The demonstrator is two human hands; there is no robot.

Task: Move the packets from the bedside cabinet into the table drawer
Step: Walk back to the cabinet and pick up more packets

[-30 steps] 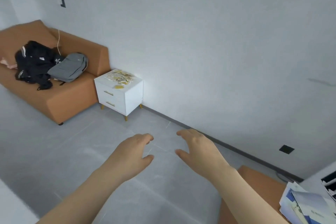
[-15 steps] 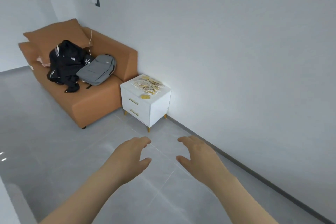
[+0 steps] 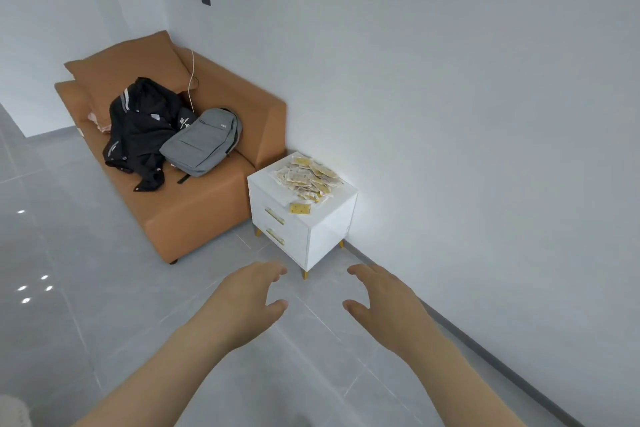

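Grey floor tiles [image 3: 104, 288] spread beneath both hands, which are held out in front, palms down, side by side with a gap between them. The left hand [image 3: 247, 302] and the right hand [image 3: 384, 305] have loosely bent, spread fingers. They hold nothing and touch nothing.

Ahead of them the floor runs up to the bedside cabinet [image 3: 329, 236], whose near corner and gold leg face the hands. On the right a dark skirting board [image 3: 485, 350] edges the foot of the white wall [image 3: 450, 114]. On the left the tiles stretch on past the sofa.

The cabinet is white and stands against the wall, just beside the end of the orange sofa [image 3: 194, 215]. Its two drawers, each with a gold handle [image 3: 274, 217], are pushed in, so what they hold cannot be seen.

The packets [image 3: 310, 178] lie on the cabinet top. They form a loose, overlapping heap of small flat sachets, pale yellow and white, spread toward the wall side. A single yellow packet [image 3: 300, 208] lies apart from the heap near the front edge.

On the sofa seat a black jacket [image 3: 138, 128] lies crumpled, with a grey backpack [image 3: 202, 142] touching it. A thin white cable [image 3: 190, 80] hangs down the backrest behind them.
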